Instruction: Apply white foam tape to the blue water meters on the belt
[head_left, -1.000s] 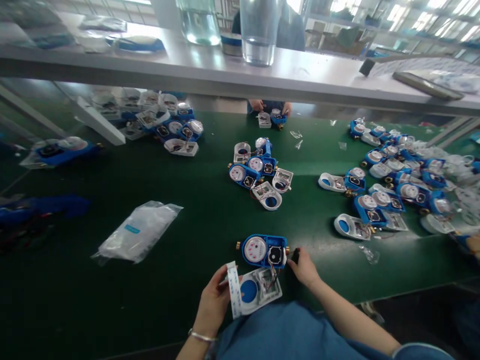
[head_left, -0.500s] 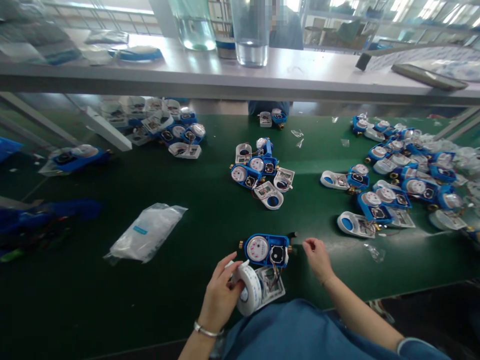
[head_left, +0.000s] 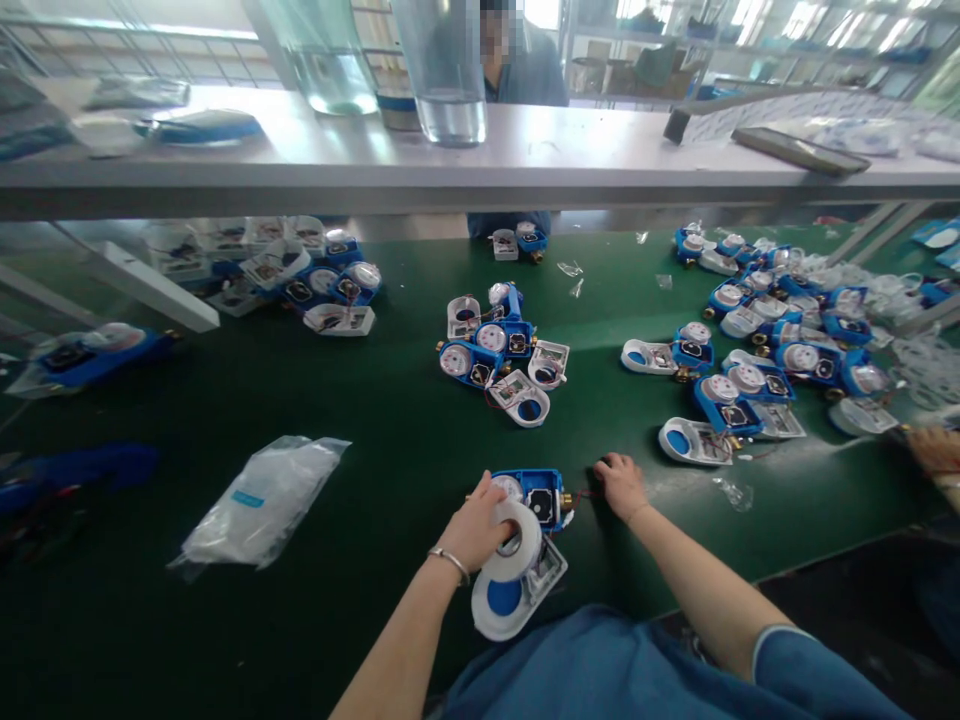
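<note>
Near the table's front edge lies a blue water meter (head_left: 541, 503) with a round dial, a square black module and brass ends. Its white cover (head_left: 547, 577) lies open below it, joined by wires, with a blue disc at its rounded end. My left hand (head_left: 474, 528) grips a roll of white tape (head_left: 525, 553) over the cover, its fingers reaching onto the meter's dial and hiding part of it. To the right of the meter, my right hand (head_left: 622, 487) rests on the table with fingers curled. A thin red wire runs from the meter's brass end toward them; what they hold is hidden.
Several meters with open covers (head_left: 491, 340) lie mid-table, more (head_left: 750, 380) on the right and left. A plastic bag (head_left: 262, 500) lies at left. Overhead runs a white shelf (head_left: 570, 150) with glass vessels. Another person's hand (head_left: 934, 450) shows at far right; a person sits opposite.
My left hand has moved up and right, bringing the tape roll over the meter and turning its face upward. My right hand has lowered onto the table, where the black piece was. The view has shifted.
</note>
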